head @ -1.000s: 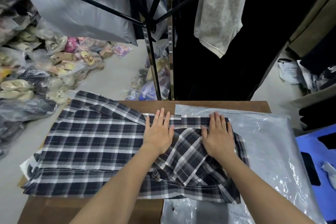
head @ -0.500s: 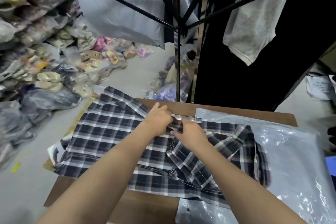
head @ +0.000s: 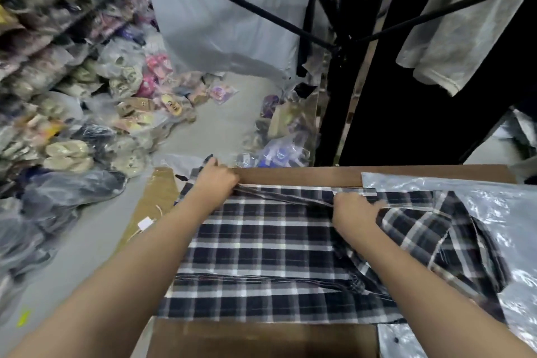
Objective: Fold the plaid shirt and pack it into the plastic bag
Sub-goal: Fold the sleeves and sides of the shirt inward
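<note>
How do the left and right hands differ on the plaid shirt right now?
The left hand grips the plaid shirt at its far left corner; the right hand grips midway along that far edge. The left hand sits farther from the camera; the right hand is nearer, close to the plastic bag. Both curl round the same fold.

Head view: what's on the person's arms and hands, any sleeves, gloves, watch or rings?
Nothing worn shows. The left forearm and right forearm are bare to the frame's lower edge, no sleeve cuff in sight. The left hand and right hand are gloveless; no watch, band or ring is visible.
</note>
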